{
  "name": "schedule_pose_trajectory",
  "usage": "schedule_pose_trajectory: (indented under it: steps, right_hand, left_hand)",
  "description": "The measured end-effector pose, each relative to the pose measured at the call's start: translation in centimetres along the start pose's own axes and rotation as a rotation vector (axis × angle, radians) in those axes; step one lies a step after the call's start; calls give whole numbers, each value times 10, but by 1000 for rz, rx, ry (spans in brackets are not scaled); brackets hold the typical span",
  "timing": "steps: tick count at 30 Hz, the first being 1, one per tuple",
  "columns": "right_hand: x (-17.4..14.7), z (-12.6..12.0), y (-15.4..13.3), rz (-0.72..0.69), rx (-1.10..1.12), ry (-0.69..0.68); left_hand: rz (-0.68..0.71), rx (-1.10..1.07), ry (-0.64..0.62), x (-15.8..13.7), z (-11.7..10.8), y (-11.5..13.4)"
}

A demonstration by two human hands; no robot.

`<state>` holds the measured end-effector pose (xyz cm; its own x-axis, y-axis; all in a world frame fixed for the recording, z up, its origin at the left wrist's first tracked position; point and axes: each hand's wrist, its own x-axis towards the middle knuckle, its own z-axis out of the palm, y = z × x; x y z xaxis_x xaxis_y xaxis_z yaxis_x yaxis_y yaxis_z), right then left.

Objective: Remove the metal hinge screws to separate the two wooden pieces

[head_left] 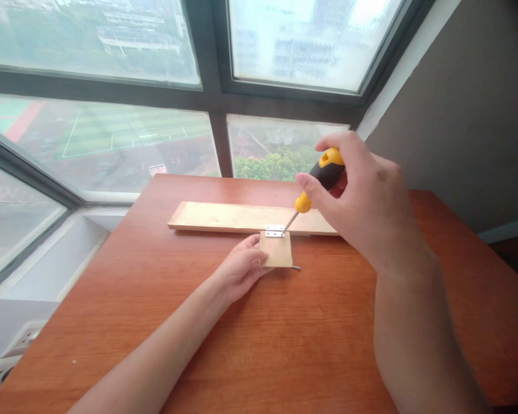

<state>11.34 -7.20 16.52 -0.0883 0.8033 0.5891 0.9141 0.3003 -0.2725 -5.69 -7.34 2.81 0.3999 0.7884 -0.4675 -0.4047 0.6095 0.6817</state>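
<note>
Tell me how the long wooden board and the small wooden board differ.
The long wooden board is much longer than the small wooden board. The right hand hides the long wooden board's right end; the left hand grips the small wooden board's left edge. Both are pale wood.

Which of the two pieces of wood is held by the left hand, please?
The small squarish piece in front: the left hand grips its left edge. The other is the long board lying behind it.
</note>
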Motion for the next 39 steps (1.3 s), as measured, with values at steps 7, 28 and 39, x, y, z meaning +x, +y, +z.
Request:
schedule_pose_trajectory:
  steps: [7, 28, 39]
  right_hand:
    - [-1, -3, -4, 13, 62, -78]
    - [-1, -5, -6, 0, 71, -44]
    - [-1, -3, -3, -9, 71, -13]
  left_hand:
    - [11, -13, -19, 0, -1, -1]
    - [22, -29, -16, 1, -3, -3]
    - [11, -27, -12, 1, -3, -3]
